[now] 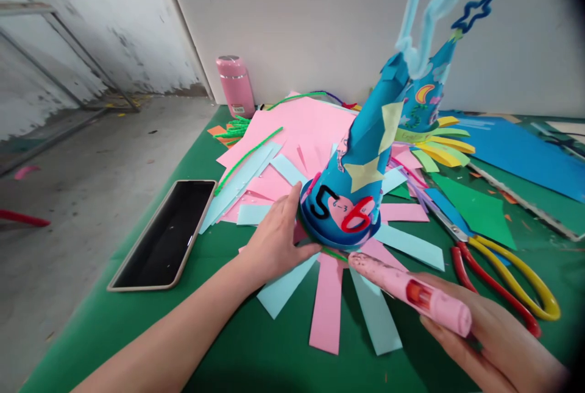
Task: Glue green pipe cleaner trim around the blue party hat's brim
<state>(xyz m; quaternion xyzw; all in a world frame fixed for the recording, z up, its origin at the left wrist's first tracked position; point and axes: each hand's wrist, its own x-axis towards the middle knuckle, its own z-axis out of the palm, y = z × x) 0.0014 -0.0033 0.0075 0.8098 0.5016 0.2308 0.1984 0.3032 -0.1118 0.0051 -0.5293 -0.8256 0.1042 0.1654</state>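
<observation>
A blue paper cone hat (361, 155) leans to the right in front of me, with yellow stars, a black 5, a red 6 and a pink heart on it. Pink and light-blue paper strips (326, 314) fan out around its base. My left hand (278, 234) grips the hat's brim at the lower left, thumb on the near side. In my right hand (484, 326) is a pink glue gun (402, 289) with a red window, its front end close to the brim's near edge. The fingers under it are partly hidden.
A phone (164, 234) lies at left, with a pink bottle (235, 85) behind. Red-and-yellow-handled scissors (466, 237) lie at right. A second blue cone hat (425, 94) stands at the back. Pink sheets (292, 125) and blue card (525, 149) cover parts of the green table (205, 338).
</observation>
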